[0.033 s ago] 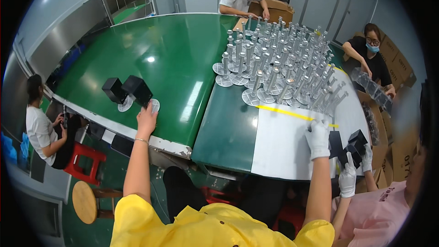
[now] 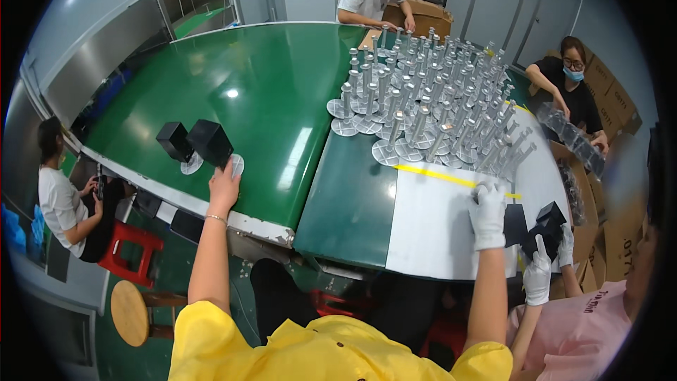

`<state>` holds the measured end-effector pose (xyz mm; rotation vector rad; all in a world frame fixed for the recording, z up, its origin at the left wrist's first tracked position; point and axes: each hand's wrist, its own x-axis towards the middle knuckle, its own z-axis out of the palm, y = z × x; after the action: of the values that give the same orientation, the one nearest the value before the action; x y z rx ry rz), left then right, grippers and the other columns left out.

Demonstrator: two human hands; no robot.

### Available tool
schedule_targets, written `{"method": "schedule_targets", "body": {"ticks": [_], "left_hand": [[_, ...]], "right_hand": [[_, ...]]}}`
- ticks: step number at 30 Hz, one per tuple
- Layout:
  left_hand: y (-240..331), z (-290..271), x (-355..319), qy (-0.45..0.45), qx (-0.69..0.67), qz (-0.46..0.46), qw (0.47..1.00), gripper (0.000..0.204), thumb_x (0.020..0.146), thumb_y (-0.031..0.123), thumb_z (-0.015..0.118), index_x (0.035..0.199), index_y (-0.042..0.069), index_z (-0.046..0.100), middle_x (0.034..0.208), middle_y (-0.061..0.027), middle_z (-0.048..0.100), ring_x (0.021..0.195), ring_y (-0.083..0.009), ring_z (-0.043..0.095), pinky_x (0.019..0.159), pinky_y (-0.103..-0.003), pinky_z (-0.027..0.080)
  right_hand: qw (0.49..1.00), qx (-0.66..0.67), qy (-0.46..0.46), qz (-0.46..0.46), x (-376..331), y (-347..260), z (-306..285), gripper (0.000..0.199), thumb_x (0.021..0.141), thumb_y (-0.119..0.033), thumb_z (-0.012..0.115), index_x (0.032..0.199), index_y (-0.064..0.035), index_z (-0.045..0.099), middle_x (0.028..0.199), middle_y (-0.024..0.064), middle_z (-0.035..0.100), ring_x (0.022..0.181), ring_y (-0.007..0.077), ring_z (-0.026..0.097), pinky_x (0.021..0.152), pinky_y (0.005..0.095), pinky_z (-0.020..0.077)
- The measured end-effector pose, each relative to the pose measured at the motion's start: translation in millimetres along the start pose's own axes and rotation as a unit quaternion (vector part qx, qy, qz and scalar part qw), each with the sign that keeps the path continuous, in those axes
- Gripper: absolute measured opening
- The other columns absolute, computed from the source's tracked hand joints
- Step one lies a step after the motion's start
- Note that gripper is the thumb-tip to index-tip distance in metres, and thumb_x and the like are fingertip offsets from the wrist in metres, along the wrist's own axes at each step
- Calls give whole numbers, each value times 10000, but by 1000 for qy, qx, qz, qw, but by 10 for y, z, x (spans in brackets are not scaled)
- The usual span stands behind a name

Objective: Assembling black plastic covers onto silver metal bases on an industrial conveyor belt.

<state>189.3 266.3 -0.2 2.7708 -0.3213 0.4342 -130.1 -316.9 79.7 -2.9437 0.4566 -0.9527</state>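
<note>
1. The bare left hand [image 2: 224, 185] reaches far onto the curved green conveyor belt [image 2: 268, 92]; its fingers are pressed together, with the tips on the flat round silver disc [image 2: 235, 164] at the near left of the belt; whether they grip the disc or only touch it I cannot tell.
2. Just left of that disc stands a black cube-shaped block [image 2: 210, 142]; a second, smaller black block [image 2: 173, 140] sits beside it on another silver disc [image 2: 190, 164], which it partly hides.
3. The right hand [image 2: 487, 214], in a white glove, rests on the white table sheet [image 2: 430, 229] at the near right, fingers loosely together; its fingertips lie near a yellow stripe [image 2: 451, 178]; nothing shows between them.
4. Right of it, a co-worker's white-gloved hands [image 2: 546, 268] cover part of some black blocks [image 2: 546, 229]; their exact shape is hard to make out.
5. Far right, a dense cluster of upright silver metal posts on round bases [image 2: 430, 92] overlaps itself; single pieces blur together.
</note>
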Motion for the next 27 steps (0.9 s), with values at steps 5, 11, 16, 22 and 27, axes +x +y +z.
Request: {"method": "schedule_targets", "body": {"ticks": [5,11,16,22,27], "left_hand": [[1836,-211,-235,-210,171,-7,963,622,909,414,705,1374,24,568,1397,-252,574,1296,-409,560,942,-508,529],[3264,675,-256,-122,-72,354,925,613,980,373,632,1543,206,458,1676,-129,293,1533,-378,281,1162,-585,318],[3320,978,-174,-140,-56,321,935,588,1009,415,587,1534,179,471,1609,-146,408,1520,-390,303,1176,-577,301],[2807,432,-1252,-102,-134,332,928,583,956,333,676,1482,127,532,1528,-180,487,1473,-383,382,1175,-537,332],[2576,88,-1554,-93,-143,309,936,566,940,291,697,1465,134,554,1516,-162,496,1461,-374,406,1172,-548,323]], "right_hand": [[981,107,160,12,-207,-625,2,272,868,-110,765,1118,-20,706,1151,183,704,1114,358,657,1019,473,477],[987,76,136,35,-238,-1016,192,508,780,-114,799,1262,-40,657,1313,181,648,1182,428,581,1023,498,505],[995,55,60,55,-275,-1044,132,552,749,-136,829,1275,-67,676,1369,160,642,1103,424,602,978,481,533],[995,78,35,59,-224,-963,-40,618,783,-134,828,1366,-65,633,1394,163,635,1095,382,599,955,427,508],[948,235,204,-69,404,-1753,-682,583,798,-102,832,1349,-41,650,1344,194,669,1085,335,638,993,413,457]]}}
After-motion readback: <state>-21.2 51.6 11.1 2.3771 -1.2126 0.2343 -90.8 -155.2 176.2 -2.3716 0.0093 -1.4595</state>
